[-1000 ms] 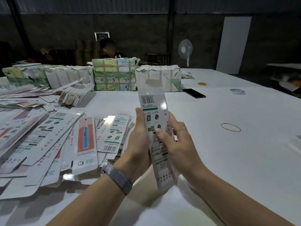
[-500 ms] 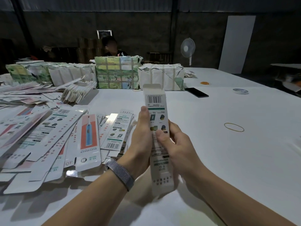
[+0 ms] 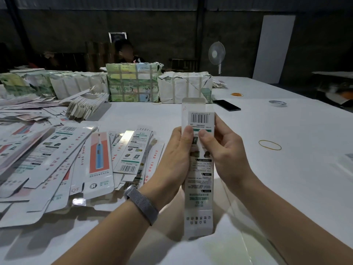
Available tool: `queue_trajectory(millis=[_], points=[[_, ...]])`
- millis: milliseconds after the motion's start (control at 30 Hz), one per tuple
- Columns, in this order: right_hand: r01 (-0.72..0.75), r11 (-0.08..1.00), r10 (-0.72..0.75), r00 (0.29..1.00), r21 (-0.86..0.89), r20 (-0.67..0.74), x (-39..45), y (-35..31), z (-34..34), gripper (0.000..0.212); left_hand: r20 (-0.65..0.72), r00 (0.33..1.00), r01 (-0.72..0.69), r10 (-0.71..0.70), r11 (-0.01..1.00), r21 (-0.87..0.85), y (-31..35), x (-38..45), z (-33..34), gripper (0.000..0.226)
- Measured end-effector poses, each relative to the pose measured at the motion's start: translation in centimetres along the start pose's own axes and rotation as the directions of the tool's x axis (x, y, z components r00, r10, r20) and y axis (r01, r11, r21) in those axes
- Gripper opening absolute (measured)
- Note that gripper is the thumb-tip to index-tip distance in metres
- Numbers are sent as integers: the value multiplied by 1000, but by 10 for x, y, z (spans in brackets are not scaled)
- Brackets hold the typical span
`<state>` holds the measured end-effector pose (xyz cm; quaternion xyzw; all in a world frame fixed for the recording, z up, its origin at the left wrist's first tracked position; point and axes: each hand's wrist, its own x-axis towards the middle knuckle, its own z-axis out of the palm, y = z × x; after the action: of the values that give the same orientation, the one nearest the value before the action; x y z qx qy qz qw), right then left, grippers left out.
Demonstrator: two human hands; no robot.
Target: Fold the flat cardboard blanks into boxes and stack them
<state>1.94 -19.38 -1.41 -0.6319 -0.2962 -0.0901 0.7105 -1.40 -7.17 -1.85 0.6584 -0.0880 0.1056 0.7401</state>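
Head view. A white table [image 3: 286,169] fills a dim room with dark walls; a standing fan [image 3: 216,54] and wrapped bundles [image 3: 133,82] stand at its far edge, beyond the hands. Left of the grip lies a heap of flat blanks [image 3: 76,159]; to its right, a rubber band [image 3: 270,144]. The left hand [image 3: 172,161] and right hand [image 3: 227,157] both pinch a narrow box blank [image 3: 199,178], held upright between them, thumbs on its printed face below the barcode.

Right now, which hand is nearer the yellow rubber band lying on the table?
Right. The right hand grips the box just left of the rubber band; the left hand is beyond the box.
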Motion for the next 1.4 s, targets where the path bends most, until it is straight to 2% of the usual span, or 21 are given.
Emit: queue_trajectory(millis=[133, 233, 333, 567, 867, 1000, 1200, 1400], points=[[44, 999, -43, 999, -19, 23, -2, -2, 2, 42, 31, 992, -122, 120, 990, 71, 1, 0, -4, 46], [64, 996, -64, 998, -56, 7, -5, -2, 5, 52, 13, 969, -248, 247, 965, 92, 1, -3, -4, 54], [86, 993, -87, 996, -78, -19, -8, -3, 7, 59, 25, 946, -324, 323, 940, 108, 3, -5, -4, 49], [144, 988, -144, 989, -62, -9, -10, -8, 7, 48, 56, 943, -334, 329, 931, 150, 5, -7, -3, 45], [110, 994, -110, 994, 6, 12, -9, -9, 3, 33, 62, 934, -357, 351, 916, 183, 8, -11, 0, 32], [77, 994, -80, 997, 83, 25, -6, -12, 1, 18, 60, 927, -374, 371, 900, 224, 7, -12, 1, 31], [98, 995, -97, 995, 32, -25, -4, -11, 0, 9, 75, 922, -386, 379, 890, 243, 6, -12, 2, 31], [112, 994, -111, 989, 6, -97, -2, -10, -3, 13, 76, 944, -329, 320, 927, 181, 2, -8, 0, 28]])
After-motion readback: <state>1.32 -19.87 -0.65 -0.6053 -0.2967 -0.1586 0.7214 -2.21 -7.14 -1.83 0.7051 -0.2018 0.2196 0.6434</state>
